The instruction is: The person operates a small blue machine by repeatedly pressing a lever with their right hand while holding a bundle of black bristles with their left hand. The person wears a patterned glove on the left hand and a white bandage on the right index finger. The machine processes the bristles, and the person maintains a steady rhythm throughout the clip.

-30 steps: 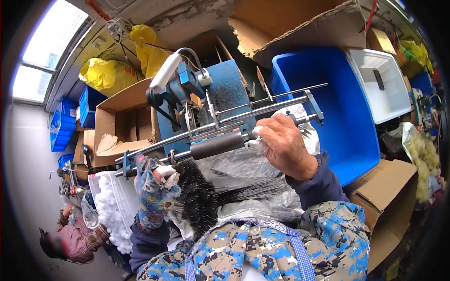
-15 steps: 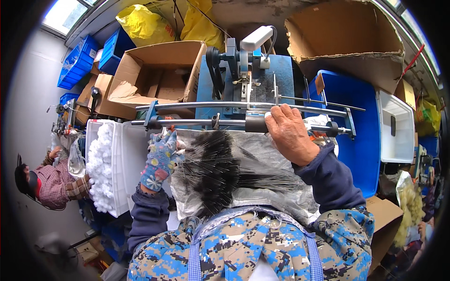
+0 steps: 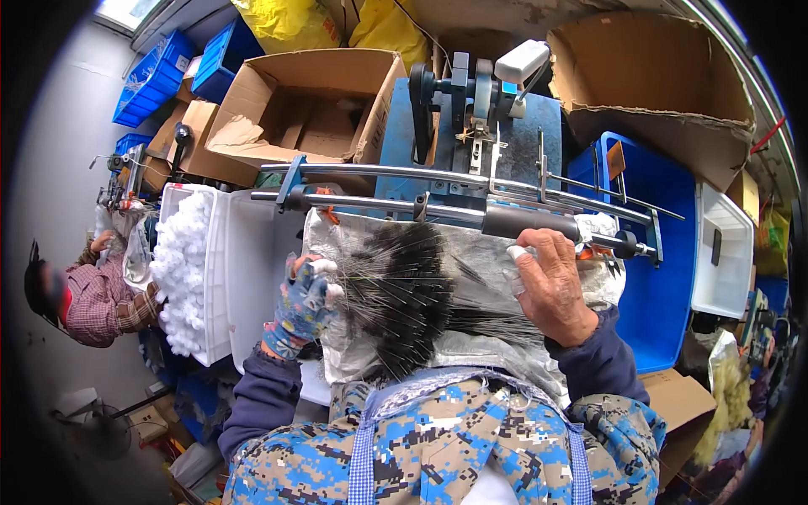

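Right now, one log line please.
left hand: gloved, beside dark wires | right hand: beside dark tube | grips: unclear | wires: on grey sheet

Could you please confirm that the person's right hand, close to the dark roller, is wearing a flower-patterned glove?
Not quite: the right hand is indeed close to the dark roller, but it wears no glove. The head view shows the flower-patterned glove on the left hand.

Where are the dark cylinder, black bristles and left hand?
Dark cylinder [image 3: 518, 222]: head view, middle of its barrel.
Black bristles [image 3: 414, 286]: head view, the bunch's dark middle.
Left hand [image 3: 301, 300]: head view, back of its glove.
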Available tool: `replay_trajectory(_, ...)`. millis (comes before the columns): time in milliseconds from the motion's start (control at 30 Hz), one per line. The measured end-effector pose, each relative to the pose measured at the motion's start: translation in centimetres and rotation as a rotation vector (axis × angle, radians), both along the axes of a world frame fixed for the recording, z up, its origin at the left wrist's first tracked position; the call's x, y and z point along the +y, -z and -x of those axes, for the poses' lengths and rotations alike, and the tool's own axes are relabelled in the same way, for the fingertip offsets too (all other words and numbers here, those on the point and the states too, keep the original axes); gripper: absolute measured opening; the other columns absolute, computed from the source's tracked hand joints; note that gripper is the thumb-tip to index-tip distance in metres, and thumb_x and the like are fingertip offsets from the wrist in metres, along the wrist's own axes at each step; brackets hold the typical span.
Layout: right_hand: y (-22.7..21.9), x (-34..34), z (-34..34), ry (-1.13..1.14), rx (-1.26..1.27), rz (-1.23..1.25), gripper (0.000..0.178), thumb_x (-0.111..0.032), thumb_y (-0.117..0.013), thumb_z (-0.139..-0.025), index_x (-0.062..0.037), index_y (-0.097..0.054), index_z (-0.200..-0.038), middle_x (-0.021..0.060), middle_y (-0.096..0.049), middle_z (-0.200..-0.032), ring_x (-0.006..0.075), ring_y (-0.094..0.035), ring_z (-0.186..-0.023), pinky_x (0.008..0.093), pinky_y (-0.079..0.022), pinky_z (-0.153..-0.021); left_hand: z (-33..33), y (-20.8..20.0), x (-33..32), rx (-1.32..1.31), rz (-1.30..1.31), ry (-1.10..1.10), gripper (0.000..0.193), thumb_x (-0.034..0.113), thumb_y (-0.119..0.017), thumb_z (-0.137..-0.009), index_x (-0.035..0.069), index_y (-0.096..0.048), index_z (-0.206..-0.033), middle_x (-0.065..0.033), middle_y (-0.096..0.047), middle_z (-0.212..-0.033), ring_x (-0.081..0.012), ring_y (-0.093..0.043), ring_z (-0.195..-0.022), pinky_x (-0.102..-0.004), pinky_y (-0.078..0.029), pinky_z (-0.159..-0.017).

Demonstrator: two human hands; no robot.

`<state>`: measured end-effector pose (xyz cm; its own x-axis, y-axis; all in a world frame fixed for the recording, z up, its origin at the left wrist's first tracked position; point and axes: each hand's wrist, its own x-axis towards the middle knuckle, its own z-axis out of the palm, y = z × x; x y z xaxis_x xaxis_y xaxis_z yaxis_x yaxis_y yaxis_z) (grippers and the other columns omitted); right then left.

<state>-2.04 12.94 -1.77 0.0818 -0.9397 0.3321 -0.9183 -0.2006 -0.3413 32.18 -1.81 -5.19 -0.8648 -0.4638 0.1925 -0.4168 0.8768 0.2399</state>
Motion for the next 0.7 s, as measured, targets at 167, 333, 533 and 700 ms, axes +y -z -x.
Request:
replay_trajectory(167,0.6,0.0,-1.5,-0.04,-0.096,-0.006,0.031,0.0,-0.061,-0.058,0.0007,-0.057,-0.089,0.0134,-0.049,-0.099,0.029,-0.049,-0.095,0.0407,-0.037,-0.082,2.2,0.9,-0.3,-0.017,0.11,-0.029,0.027,0.015,-0.068,-0.052,0.013,-0.062,-0.078,-0.0068,-0.055,-0.104,-0.0313,-0.048,-0.1,-0.0443,-0.041,-0.08)
replay_trajectory(333,0.8,0.5,-2.5,-0.081,-0.204,0.056,0.03,0.0,-0.065,-0.061,0.0006,-0.057,-0.09,0.0131,-0.051,-0.095,0.0287,-0.051,-0.089,0.0393,-0.039,-0.076,3.2,-0.8,0.0,0.152,-0.172,-0.032,0.029,0.011,-0.068,-0.055,0.013,-0.064,-0.083,-0.0072,-0.059,-0.103,-0.0305,-0.047,-0.106,-0.0432,-0.038,-0.088)
replay_trajectory(533,-1.6,-0.3,-4.6,-0.23,-0.774,0.15,0.03,-0.007,-0.071,-0.07,0.0024,-0.056,-0.095,0.0154,-0.056,-0.092,0.0284,-0.056,-0.079,0.0347,-0.047,-0.068,7.7,-7.0,4.0,0.286,-0.384,0.096,0.042,0.005,-0.07,-0.062,0.011,-0.059,-0.102,-0.0068,-0.061,-0.09,-0.0263,-0.06,-0.081,-0.0369,-0.047,-0.075)
replay_trajectory(700,-1.5,0.1,-5.3,-0.199,-0.977,0.211,0.025,-0.003,-0.071,-0.07,0.0047,-0.059,-0.09,0.0161,-0.059,-0.091,0.0265,-0.058,-0.078,0.0308,-0.048,-0.067,12.9,-6.4,5.2,0.212,-0.464,0.267,0.051,0.011,-0.069,-0.069,0.006,-0.051,-0.117,-0.0108,-0.058,-0.091,-0.0275,-0.058,-0.078,-0.0445,-0.042,-0.083)
